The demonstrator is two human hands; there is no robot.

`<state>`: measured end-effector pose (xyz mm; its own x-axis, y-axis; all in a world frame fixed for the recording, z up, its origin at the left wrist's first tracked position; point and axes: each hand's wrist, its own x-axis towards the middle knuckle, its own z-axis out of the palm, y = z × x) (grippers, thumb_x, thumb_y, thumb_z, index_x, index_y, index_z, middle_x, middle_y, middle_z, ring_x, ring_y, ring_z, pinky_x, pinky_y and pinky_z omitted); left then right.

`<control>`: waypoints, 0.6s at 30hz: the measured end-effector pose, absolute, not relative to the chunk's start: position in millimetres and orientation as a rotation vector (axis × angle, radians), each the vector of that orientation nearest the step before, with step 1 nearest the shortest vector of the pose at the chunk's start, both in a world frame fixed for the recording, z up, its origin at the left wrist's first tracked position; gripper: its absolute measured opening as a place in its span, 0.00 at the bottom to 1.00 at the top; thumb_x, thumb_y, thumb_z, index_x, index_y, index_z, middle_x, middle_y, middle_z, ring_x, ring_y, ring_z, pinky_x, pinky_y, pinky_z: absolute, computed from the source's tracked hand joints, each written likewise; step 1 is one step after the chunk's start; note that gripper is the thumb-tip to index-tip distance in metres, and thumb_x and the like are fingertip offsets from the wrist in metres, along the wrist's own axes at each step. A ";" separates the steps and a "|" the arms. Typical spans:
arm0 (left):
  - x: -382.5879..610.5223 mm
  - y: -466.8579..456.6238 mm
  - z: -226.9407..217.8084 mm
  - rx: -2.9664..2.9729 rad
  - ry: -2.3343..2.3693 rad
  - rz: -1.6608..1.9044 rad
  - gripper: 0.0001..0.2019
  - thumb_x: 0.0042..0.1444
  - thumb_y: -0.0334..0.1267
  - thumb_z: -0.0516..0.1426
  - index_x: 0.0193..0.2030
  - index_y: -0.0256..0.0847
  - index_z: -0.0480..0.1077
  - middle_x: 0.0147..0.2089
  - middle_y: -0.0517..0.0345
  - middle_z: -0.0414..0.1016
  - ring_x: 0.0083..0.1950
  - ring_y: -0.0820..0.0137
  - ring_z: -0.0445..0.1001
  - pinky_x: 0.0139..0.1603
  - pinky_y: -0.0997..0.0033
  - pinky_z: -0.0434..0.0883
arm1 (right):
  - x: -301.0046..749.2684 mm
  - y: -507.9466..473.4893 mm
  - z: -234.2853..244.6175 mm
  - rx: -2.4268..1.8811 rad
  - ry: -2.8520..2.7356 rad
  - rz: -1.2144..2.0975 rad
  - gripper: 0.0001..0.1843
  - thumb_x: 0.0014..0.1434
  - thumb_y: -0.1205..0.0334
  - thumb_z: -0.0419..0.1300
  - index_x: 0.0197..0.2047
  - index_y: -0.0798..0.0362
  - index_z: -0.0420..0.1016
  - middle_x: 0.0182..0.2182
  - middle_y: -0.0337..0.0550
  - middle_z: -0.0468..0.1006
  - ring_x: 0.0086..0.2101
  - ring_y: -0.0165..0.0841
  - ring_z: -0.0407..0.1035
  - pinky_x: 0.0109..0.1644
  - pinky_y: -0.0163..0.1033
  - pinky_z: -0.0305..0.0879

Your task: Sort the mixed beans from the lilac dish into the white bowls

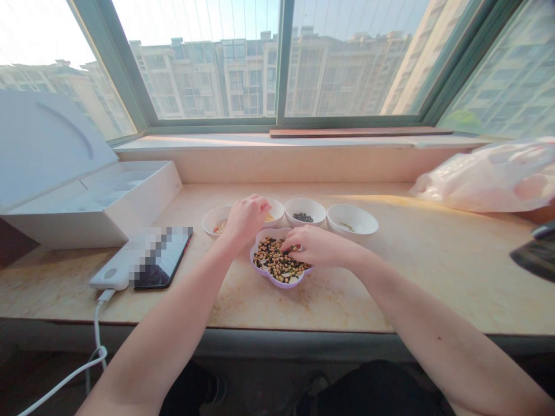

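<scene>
A purple flower-shaped dish (277, 282) full of mixed beans sits on the marble sill in front of me. My right hand (316, 245) rests over its far right side, fingers pinched down into the beans. My left hand (245, 219) hovers just behind the dish, fingers curled together above a white bowl (276, 208) with a few yellow beans. Further white bowls stand in the same row: one at the left (212, 220), one with dark beans (305, 211), one nearly bare (352, 220).
An open white box (104, 202) stands at the left. A phone (162, 260) lies on a white power bank (110, 274) with a cable hanging off the sill's front edge. A pink plastic bag (489, 176) lies at the right, a dark object (535, 257) near the right edge.
</scene>
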<state>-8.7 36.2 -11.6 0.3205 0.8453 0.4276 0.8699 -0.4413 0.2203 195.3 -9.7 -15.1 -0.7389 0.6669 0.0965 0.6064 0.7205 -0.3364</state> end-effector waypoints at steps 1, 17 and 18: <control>-7.8 36.8 -11.2 -2.506 -1.637 -0.734 0.16 0.71 0.37 0.50 0.38 0.38 0.78 0.44 0.50 0.81 0.43 0.62 0.77 0.45 0.64 0.67 | 194.9 -9.2 -14.9 -1.026 -2.748 0.418 0.18 0.58 0.73 0.59 0.41 0.48 0.88 0.39 0.42 0.88 0.38 0.38 0.77 0.46 0.40 0.68; -9.3 36.5 -16.0 -2.527 -1.634 -0.754 0.13 0.70 0.36 0.51 0.49 0.40 0.78 0.52 0.50 0.80 0.52 0.60 0.78 0.57 0.59 0.70 | 191.7 -9.5 -16.3 -1.254 -2.578 0.557 0.17 0.55 0.72 0.60 0.40 0.49 0.88 0.38 0.41 0.88 0.38 0.36 0.80 0.46 0.37 0.70; -9.4 35.2 -16.0 -2.540 -1.624 -0.766 0.13 0.70 0.36 0.52 0.49 0.40 0.78 0.52 0.50 0.80 0.51 0.61 0.78 0.57 0.59 0.71 | 192.3 -9.7 -16.1 -1.248 -2.556 0.565 0.17 0.55 0.72 0.59 0.40 0.49 0.88 0.38 0.40 0.88 0.38 0.35 0.80 0.45 0.37 0.70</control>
